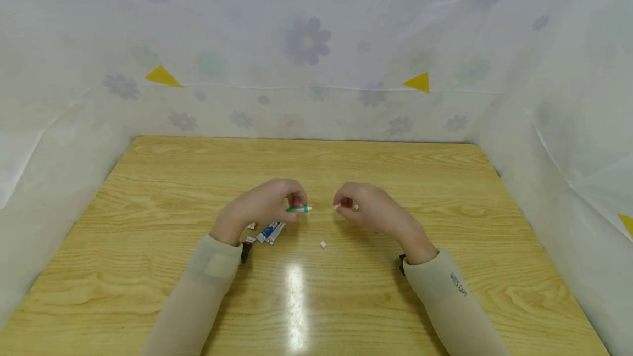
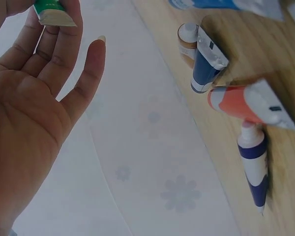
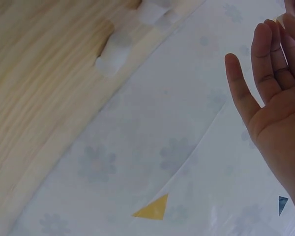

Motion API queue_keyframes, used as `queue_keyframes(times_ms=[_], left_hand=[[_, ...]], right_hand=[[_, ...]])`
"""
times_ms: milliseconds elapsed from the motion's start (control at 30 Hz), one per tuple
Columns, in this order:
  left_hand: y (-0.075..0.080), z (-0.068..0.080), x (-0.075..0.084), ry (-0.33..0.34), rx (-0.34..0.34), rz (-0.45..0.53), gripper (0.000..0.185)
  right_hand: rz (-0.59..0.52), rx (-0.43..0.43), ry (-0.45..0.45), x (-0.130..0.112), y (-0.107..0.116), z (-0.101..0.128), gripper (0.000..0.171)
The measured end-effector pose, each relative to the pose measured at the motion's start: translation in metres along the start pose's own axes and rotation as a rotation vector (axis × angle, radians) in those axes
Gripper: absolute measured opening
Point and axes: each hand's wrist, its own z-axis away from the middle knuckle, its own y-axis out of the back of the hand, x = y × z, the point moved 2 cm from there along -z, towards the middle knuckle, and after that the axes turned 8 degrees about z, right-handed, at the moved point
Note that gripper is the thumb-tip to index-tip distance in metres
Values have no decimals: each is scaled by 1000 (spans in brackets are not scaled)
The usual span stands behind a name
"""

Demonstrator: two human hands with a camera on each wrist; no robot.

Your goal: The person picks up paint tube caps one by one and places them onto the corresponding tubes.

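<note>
My left hand (image 1: 267,200) grips a small green-and-white squeeze tube (image 1: 299,209) between thumb and fingers, its white nozzle end pointing right. In the left wrist view the flat crimped end of this tube (image 2: 57,18) shows at the fingertips. Across a short gap, my right hand (image 1: 371,205) pinches a small white cap (image 1: 337,207) level with the nozzle. The right wrist view shows only a sliver of that white piece (image 3: 280,20) at the fingertips, with the little finger (image 3: 238,83) standing apart.
Left of the tube in hand lie several small tubes on the wooden table (image 1: 395,301), among them a blue one (image 2: 206,69), an orange-red one (image 2: 241,104) and a purple-and-white one (image 2: 253,160). One loose white cap (image 1: 323,244) lies in front, another (image 1: 356,207) beside my right hand.
</note>
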Motion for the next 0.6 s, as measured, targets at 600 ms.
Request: queue_keyframes(times_ms=[600], left_hand=[[1, 1, 3, -60, 47, 24, 17]], right_hand=[[-55, 117, 48, -7, 6, 0, 9]])
